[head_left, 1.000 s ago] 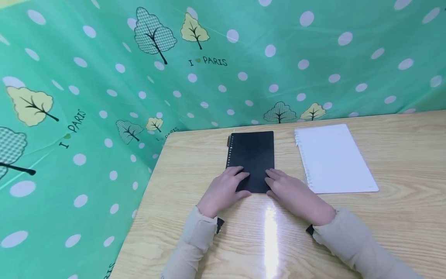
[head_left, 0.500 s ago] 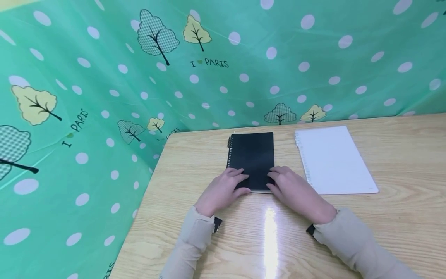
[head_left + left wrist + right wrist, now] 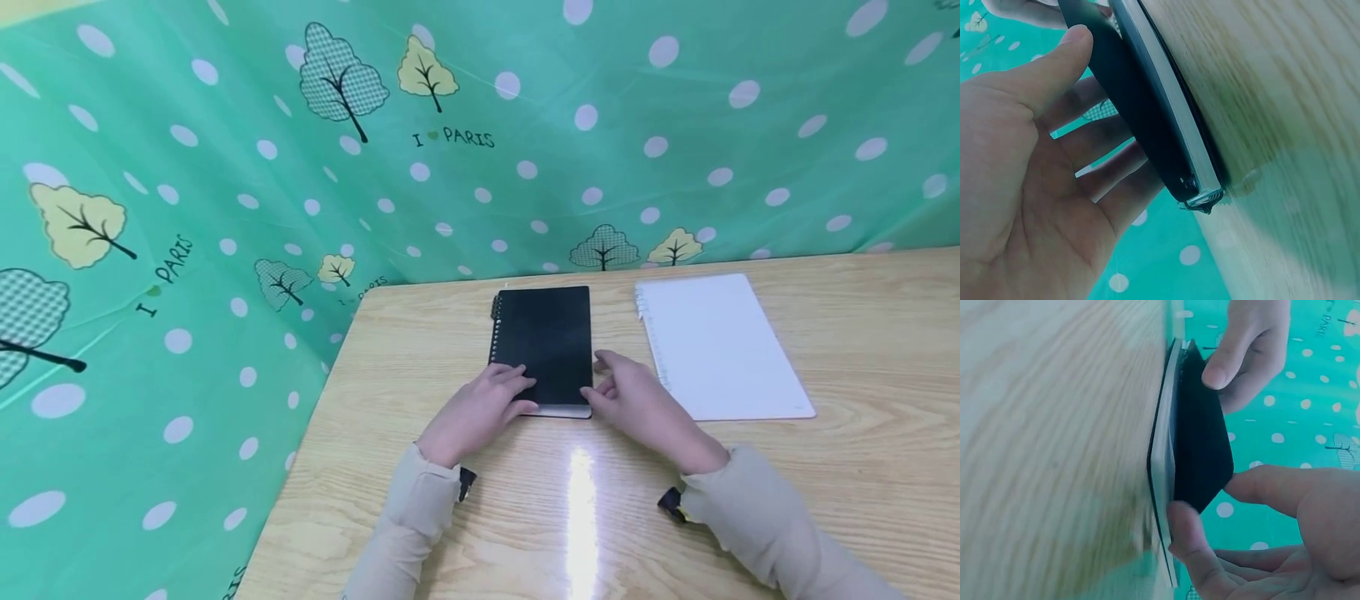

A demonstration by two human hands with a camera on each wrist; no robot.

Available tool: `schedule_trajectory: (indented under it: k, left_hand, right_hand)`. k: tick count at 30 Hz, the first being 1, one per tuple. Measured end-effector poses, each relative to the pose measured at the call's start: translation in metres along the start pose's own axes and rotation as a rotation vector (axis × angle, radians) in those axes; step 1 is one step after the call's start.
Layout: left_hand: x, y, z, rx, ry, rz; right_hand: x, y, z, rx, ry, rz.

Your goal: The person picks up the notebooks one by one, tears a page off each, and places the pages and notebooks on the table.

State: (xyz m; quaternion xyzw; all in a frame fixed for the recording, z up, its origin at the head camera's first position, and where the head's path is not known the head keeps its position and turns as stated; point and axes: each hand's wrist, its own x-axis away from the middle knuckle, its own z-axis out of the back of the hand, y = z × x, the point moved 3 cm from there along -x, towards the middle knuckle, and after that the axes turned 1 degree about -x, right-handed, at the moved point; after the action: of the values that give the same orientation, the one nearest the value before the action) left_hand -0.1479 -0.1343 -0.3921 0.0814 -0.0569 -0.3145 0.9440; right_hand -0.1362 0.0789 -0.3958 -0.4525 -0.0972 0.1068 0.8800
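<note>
A black spiral-bound notebook (image 3: 551,333) lies on the table, its binding along the left side. Its cover (image 3: 1200,437) is raised off the white pages (image 3: 1163,450), and a pale strip shows along the near edge in the head view. My left hand (image 3: 476,412) lies over the lower left part of the cover with its fingers spread. At the lower right corner, my right hand (image 3: 637,408) holds the raised cover's edge, its thumb at the corner and its index finger against the side edge. The left wrist view shows the left thumb (image 3: 1063,62) on the cover.
Right of the black notebook lies a white-paged spiral notebook (image 3: 720,346), close to my right hand. Both are on a wooden table (image 3: 525,533). A green dotted cloth (image 3: 480,208) hangs behind and along the left side.
My right hand has shifted from lying on the cover to its right edge. The cover has lifted there, uncovering a white strip of pages. The left hand has barely moved.
</note>
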Motion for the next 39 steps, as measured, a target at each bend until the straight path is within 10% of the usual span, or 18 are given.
schedule_trajectory:
  k: [24, 39]
  left_hand:
    - [0.002, 0.004, 0.001, -0.016, 0.005, 0.024]
    - [0.002, 0.002, 0.005, 0.017, 0.029, 0.049]
  right_hand:
    - [-0.002, 0.006, 0.001, -0.482, -0.131, -0.176]
    - [-0.001, -0.004, 0.004, -0.502, -0.104, -0.104]
